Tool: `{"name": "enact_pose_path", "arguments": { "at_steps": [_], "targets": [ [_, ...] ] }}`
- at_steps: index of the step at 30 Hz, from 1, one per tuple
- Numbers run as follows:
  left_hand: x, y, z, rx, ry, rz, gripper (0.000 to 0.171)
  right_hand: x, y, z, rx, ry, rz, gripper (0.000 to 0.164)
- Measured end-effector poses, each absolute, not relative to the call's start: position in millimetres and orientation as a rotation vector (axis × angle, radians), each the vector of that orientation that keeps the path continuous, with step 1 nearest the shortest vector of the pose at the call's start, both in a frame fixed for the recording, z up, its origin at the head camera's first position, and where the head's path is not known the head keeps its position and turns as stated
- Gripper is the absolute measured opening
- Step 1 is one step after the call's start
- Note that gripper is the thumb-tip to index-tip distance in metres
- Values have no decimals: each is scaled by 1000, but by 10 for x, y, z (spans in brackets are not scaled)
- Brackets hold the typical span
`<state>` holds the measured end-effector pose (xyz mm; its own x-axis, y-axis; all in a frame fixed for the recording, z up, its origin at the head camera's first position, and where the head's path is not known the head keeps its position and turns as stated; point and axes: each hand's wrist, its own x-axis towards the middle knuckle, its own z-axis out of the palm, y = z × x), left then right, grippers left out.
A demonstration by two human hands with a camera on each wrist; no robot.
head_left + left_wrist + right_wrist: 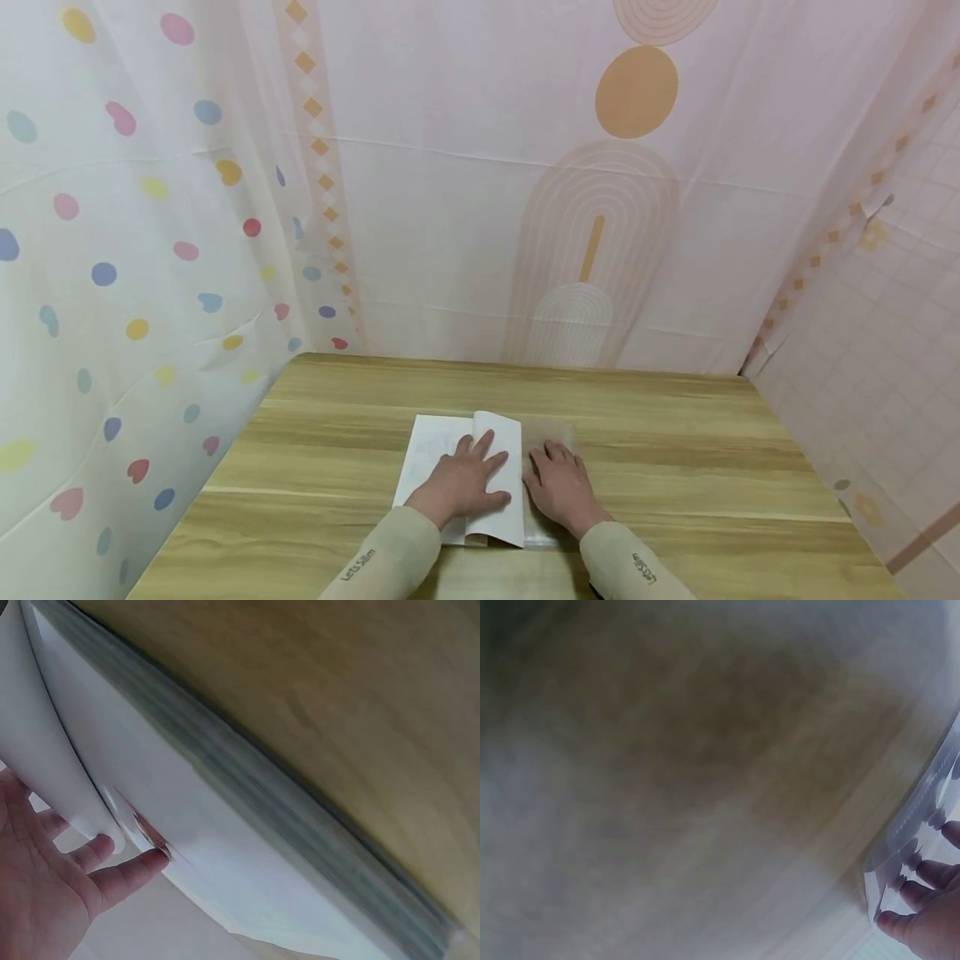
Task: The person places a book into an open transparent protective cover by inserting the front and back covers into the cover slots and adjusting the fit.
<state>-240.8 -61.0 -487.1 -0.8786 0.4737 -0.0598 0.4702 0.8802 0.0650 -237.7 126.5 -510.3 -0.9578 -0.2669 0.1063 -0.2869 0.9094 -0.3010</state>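
Note:
A thick book (247, 862) with white pages lies on the table, its white leaf or cover (498, 433) standing folded up a little along the right part. My left hand (468, 483) rests across it with the fingers spread; in the left wrist view its fingertips touch the page beside the curled leaf. To the right of the book a clear plastic sheet (542, 533), like a book sleeve, lies flat. My right hand (558, 483) rests on that sheet with its fingertips down. In the right wrist view the fingers press the plastic (907, 847) near its edge.
The wood-grain table (675, 467) extends on both sides of the book. Behind it hangs a pale patterned curtain (435, 233). A dotted curtain (142, 375) stands on the left, and a checked one (892, 350) on the right.

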Motion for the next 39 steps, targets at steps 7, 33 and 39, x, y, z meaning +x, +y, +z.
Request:
{"name": "enact_pose_path", "arguments": {
  "at_steps": [7,33,39],
  "targets": [
    [-2387,-590,-4841,733,2966,47,69,-2382,1272,-5120,438,-3004,487,45],
    [-2391,-592,-4844,700,2954,186,69,-2370,1269,-5114,461,-3003,500,44],
    [-2377,-572,-4884,654,2998,218,69,-2364,1276,-5129,473,-2976,504,42]
  ]
}}
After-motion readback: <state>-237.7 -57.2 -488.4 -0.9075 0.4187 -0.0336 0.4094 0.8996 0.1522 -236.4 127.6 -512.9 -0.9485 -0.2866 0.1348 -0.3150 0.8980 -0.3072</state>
